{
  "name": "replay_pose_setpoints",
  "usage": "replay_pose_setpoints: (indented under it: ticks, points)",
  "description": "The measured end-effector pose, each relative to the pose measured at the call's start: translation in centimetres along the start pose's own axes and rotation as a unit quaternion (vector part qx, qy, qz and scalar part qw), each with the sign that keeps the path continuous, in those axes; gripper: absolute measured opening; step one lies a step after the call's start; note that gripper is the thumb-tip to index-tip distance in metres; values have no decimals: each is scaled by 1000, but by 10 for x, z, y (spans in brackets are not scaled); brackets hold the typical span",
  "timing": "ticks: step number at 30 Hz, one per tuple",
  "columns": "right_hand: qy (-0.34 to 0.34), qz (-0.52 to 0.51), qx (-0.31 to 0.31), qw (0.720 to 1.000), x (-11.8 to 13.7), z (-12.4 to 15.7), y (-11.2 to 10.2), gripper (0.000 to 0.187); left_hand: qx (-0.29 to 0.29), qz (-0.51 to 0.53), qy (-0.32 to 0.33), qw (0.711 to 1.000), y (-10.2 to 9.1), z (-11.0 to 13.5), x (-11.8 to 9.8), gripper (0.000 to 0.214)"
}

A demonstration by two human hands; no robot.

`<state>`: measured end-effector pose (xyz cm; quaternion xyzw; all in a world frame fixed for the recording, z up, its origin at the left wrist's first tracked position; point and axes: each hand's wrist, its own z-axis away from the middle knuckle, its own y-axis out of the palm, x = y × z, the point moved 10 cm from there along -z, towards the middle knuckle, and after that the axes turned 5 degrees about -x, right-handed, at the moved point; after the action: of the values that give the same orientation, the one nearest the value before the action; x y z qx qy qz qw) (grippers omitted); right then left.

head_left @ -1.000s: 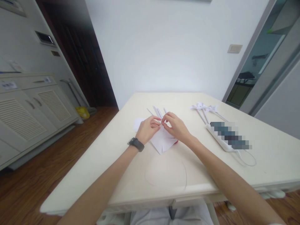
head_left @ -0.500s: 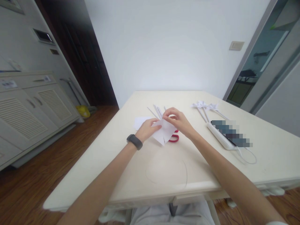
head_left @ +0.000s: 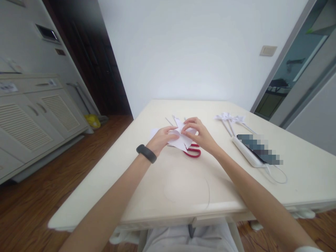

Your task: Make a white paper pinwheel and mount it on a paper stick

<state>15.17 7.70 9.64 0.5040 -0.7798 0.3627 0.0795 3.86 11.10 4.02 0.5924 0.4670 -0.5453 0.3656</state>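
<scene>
Both of my hands hold a folded white paper piece (head_left: 181,140) just above the middle of the cream table (head_left: 183,182). My left hand (head_left: 160,138), with a black band on its wrist, grips the paper's left side. My right hand (head_left: 198,134) pinches its upper right part with fingers closed. Red-handled scissors (head_left: 193,151) lie on the table under the paper, partly hidden by it. Several thin white sticks (head_left: 175,120) lie just beyond my fingers.
Finished white paper pinwheels on sticks (head_left: 228,119) lie at the right. A white power strip (head_left: 246,155) with its cable (head_left: 278,175) lies further right, beside a blurred patch. White cabinets (head_left: 31,119) stand at the left over a wooden floor. A thin wire loop (head_left: 207,192) lies near the table's front edge.
The paper was lifted off the table and its flaps folded inward, which uncovered the red scissors. Both hands shifted slightly away from me.
</scene>
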Motion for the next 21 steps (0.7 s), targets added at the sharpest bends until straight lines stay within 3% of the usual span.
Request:
replay_pose_setpoints:
  ticks: [21]
  points:
    - [-131,156,-3,979,23,5,6,15,-7,47,-2,999,1,1,-1,44]
